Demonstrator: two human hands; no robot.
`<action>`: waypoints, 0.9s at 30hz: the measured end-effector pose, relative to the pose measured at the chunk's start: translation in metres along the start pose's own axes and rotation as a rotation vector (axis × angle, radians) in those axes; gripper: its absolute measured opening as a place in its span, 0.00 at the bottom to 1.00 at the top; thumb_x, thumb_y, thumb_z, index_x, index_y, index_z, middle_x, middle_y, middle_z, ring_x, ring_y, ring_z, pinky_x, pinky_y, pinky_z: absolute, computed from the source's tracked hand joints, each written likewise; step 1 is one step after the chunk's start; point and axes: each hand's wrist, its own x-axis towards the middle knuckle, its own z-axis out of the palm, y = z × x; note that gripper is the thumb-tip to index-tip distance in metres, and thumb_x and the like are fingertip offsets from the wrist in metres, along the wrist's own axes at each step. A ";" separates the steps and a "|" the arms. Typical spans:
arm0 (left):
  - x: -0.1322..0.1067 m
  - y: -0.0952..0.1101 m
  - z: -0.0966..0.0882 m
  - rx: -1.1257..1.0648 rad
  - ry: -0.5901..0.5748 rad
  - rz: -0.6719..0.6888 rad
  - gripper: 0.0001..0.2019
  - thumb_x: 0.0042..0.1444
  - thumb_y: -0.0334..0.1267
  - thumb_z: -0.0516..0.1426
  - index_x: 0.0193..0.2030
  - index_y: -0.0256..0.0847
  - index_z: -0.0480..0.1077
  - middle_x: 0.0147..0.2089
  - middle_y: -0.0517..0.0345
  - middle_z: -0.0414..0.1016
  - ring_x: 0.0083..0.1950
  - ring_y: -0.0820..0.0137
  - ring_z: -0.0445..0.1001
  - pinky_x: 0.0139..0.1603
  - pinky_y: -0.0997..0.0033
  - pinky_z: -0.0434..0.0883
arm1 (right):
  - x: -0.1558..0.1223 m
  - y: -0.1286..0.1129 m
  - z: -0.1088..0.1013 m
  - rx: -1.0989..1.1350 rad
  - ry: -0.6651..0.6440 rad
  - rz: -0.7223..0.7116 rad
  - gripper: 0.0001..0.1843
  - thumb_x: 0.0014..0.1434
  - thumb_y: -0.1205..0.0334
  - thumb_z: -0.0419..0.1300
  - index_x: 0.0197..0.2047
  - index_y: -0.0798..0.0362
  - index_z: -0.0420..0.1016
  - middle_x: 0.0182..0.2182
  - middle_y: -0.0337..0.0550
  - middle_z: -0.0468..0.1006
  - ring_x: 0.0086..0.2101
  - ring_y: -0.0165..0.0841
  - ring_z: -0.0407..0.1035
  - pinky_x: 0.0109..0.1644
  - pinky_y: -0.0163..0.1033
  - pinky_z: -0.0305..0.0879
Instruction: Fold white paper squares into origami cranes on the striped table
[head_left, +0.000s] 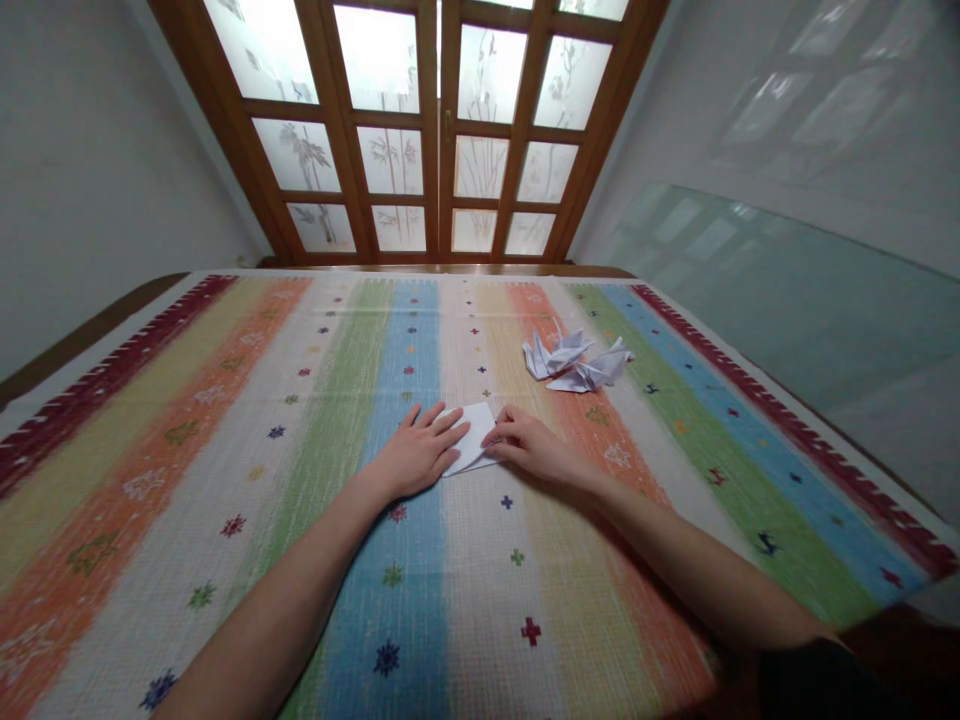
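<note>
A small folded sheet of white paper [472,432] lies on the striped tablecloth in front of me. My left hand [421,448] is flat with its fingers spread, the fingertips resting on the paper's left side. At the right edge of the paper, my right hand [525,445] pinches a corner or flap between thumb and fingers. A lower layer of the paper shows beneath the raised flap. The tips of the right fingers partly hide that corner.
Folded white paper cranes [577,360] stand close together beyond my right hand. The striped tablecloth [315,540] covers the table. Wooden doors with frosted panes [480,165] are behind the far edge, and a glass panel [787,290] leans along the right wall.
</note>
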 end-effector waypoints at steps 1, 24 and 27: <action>0.000 -0.001 0.001 -0.001 0.001 0.002 0.22 0.67 0.47 0.44 0.66 0.50 0.58 0.70 0.56 0.57 0.71 0.56 0.52 0.67 0.46 0.49 | 0.003 0.002 0.000 -0.001 -0.013 -0.010 0.07 0.60 0.65 0.59 0.34 0.54 0.78 0.35 0.42 0.70 0.36 0.31 0.67 0.43 0.37 0.63; -0.002 0.001 0.001 0.045 -0.034 0.025 0.24 0.67 0.47 0.44 0.68 0.53 0.53 0.72 0.57 0.52 0.72 0.54 0.48 0.68 0.43 0.46 | 0.022 0.017 0.008 -0.290 0.258 0.152 0.09 0.54 0.60 0.66 0.33 0.53 0.70 0.28 0.41 0.74 0.31 0.34 0.66 0.37 0.38 0.57; -0.002 0.002 0.000 0.058 -0.039 0.049 0.23 0.67 0.46 0.42 0.68 0.54 0.54 0.72 0.58 0.53 0.72 0.54 0.48 0.67 0.43 0.47 | 0.017 0.019 0.005 -0.301 0.272 0.162 0.08 0.54 0.60 0.66 0.33 0.53 0.71 0.30 0.43 0.75 0.33 0.35 0.67 0.38 0.39 0.58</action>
